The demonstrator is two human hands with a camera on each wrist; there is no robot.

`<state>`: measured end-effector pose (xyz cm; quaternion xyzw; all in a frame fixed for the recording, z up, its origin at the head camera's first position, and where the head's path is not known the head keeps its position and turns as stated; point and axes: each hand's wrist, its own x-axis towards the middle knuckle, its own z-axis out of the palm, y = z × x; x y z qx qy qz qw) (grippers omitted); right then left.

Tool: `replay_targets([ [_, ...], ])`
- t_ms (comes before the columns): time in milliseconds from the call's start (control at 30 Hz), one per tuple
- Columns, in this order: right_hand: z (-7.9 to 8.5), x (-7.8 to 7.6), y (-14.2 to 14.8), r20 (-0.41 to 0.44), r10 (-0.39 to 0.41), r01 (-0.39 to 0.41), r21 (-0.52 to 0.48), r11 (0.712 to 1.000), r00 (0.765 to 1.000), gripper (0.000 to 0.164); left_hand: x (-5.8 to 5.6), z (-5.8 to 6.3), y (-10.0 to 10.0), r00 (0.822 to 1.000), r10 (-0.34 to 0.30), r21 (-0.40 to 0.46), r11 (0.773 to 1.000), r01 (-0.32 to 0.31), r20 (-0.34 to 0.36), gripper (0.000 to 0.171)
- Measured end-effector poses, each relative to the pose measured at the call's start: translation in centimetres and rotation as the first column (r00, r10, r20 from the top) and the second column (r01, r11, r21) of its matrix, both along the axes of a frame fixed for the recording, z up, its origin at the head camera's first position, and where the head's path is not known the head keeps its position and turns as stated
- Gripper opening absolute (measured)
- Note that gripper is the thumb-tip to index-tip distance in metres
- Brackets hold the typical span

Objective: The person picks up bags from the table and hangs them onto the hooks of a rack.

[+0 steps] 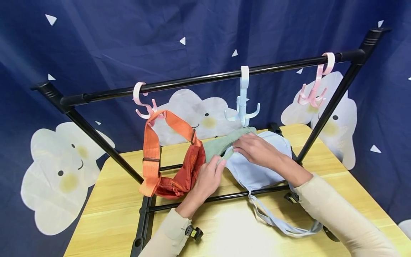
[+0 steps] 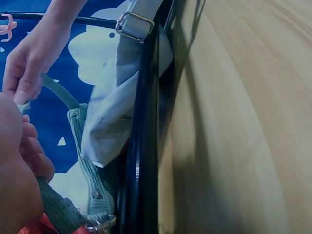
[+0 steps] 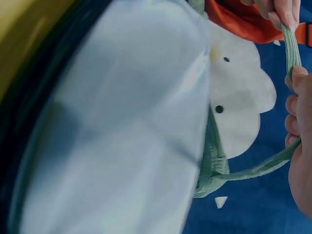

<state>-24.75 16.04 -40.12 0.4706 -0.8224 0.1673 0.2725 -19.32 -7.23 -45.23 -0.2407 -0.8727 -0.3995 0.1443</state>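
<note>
Both hands grip the strap (image 3: 291, 46) of a green ribbed bag (image 1: 213, 147), a short stretch of it running between them. My left hand (image 1: 207, 178) pinches it beside the red bag; the right hand (image 1: 253, 148) holds it farther back, above a light blue bag (image 1: 257, 171). In the right wrist view the strap passes through the right fist and curves down to the green bag's end (image 3: 212, 175). Most of the green bag is hidden behind the hands and the blue bag. The red bag (image 1: 183, 178) hangs by its orange strap from a pink hook (image 1: 146, 107) on the left.
A black rack's top bar (image 1: 199, 78) carries a blue hook (image 1: 243, 103) in the middle and another pink hook (image 1: 314, 87) at right. Its lower bar (image 1: 221, 197) runs above the wooden table (image 1: 106, 207). The blue bag's strap (image 1: 282, 225) trails toward the front.
</note>
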Motion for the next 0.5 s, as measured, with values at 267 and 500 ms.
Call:
replay_targets([
  [267,1.7,1.2,-0.6,-0.092,0.008,-0.008,0.000,1.000,0.996,0.036,0.2,1.0,-0.4,0.988,0.031,0.031,0.999,-0.027,-0.151,0.016],
  [500,2.7,2.5,-0.8,-0.147,-0.036,0.034,-0.017,0.999,0.988,0.044,0.2,2.1,-1.0,0.970,-0.003,0.046,0.999,0.014,-0.241,0.012],
])
